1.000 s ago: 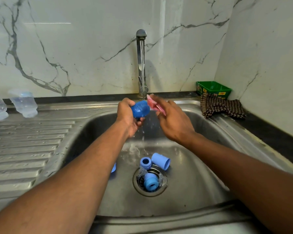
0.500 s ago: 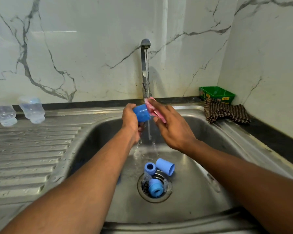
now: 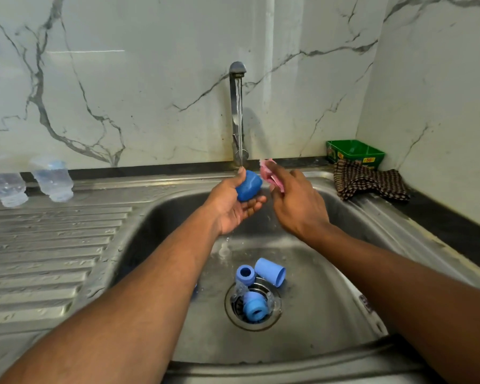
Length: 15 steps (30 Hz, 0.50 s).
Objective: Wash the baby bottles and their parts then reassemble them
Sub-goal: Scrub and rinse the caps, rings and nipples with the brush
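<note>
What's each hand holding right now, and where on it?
Left hand grips the blue plastic cap round its side, under the stream. Right hand pinches the pink scrub pad by its near end.

A deep blue cap [image 3: 248, 186] sits beside a pink sponge [image 3: 269, 173], with paler blue bottle parts [image 3: 270, 275] in the silver steel sink [image 3: 330, 314]. The wall [image 3: 150, 92] is white marble with grey veins. A brown-and-cream checked cloth [image 3: 367, 181] lies by a green tray [image 3: 355, 151] with yellow labels.
</note>
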### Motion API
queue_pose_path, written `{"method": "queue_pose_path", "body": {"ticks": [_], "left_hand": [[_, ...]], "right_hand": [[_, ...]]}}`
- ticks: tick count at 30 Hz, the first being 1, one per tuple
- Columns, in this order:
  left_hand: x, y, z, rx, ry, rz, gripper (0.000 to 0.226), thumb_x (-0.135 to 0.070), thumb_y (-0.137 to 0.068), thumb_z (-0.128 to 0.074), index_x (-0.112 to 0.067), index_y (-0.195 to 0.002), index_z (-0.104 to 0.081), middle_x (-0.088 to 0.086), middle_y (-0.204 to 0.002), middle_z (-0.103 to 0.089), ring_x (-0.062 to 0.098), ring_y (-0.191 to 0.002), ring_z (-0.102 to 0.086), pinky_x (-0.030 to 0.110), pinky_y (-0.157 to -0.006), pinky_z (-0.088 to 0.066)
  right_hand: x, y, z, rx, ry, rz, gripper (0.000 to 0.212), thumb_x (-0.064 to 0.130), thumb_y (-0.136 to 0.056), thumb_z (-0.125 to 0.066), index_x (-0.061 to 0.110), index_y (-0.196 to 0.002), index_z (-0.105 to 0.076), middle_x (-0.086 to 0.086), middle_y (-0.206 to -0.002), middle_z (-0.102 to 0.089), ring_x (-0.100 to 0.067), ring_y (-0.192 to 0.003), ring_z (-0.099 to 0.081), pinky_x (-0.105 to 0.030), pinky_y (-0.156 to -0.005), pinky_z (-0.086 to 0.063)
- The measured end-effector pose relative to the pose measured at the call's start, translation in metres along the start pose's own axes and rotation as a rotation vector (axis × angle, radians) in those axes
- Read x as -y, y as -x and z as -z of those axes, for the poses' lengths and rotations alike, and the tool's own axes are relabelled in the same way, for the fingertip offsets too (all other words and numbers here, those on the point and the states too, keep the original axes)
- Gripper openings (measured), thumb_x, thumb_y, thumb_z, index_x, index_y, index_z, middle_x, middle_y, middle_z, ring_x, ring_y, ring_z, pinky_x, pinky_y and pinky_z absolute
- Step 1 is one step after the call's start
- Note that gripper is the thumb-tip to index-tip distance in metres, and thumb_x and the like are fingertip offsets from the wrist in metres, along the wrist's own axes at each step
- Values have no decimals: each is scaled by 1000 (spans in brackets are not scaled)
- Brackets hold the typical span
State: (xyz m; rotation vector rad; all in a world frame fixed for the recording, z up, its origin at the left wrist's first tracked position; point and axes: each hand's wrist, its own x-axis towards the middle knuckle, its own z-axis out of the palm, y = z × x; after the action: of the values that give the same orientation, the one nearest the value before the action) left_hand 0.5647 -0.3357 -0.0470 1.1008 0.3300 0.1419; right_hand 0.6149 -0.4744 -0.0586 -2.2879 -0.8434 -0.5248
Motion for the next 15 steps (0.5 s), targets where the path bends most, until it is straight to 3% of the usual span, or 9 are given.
{"method": "queue_pose_path", "body": {"ticks": [3,6,8,10,13,15], "left_hand": [[4,-6,5,-97,-100,-160,31,-17,-98,-59,-10,-128,-56,17,-114,-61,20,-69,-61,24,-53,-54],[6,-7,11,-225,-343,-414,24,2,-89,-63,-12,-107,-68,12,-99,-71,22,-81,-64,28,-65,-55],[8,-12,18,-306,-496,-548,29,2,-80,-72,-13,-104,-71,8,-97,-73,22,-88,-69,33,-77,-58],[9,-12,22,-336,-608,-602,46,-4,-68,-86,-12,-110,-70,3,-102,-72,17,-94,-69,29,-81,-58],[8,-9,20,-350,-655,-651,62,-12,-58,-94,-11,-114,-67,-2,-105,-68,8,-93,-64,13,-75,-53],[9,-9,17,-359,-676,-676,65,-11,-56,-95,-11,-113,-65,-1,-106,-66,10,-94,-63,10,-71,-51]], "right_hand": [[12,3,1,-51,-99,201,58,26,-102,-45,49,-151,-24,-3,-118,-49,-21,-88,-56,-34,-70,-49],[21,8,-5,61,-42,341,57,26,-102,-45,49,-150,-27,-2,-111,-46,-22,-84,-54,-36,-69,-48],[18,7,-7,106,8,331,57,26,-102,-45,50,-150,-27,-2,-111,-44,-25,-87,-54,-34,-71,-44],[13,3,-8,120,37,300,57,26,-102,-44,50,-151,-25,-3,-112,-45,-23,-87,-53,-31,-70,-39],[7,-1,-5,74,82,143,57,27,-102,-43,47,-152,-21,-7,-120,-49,-25,-94,-56,-30,-73,-39],[4,-1,-2,30,19,59,57,27,-102,-43,45,-152,-24,-9,-123,-50,-27,-102,-57,-32,-76,-41]]}}
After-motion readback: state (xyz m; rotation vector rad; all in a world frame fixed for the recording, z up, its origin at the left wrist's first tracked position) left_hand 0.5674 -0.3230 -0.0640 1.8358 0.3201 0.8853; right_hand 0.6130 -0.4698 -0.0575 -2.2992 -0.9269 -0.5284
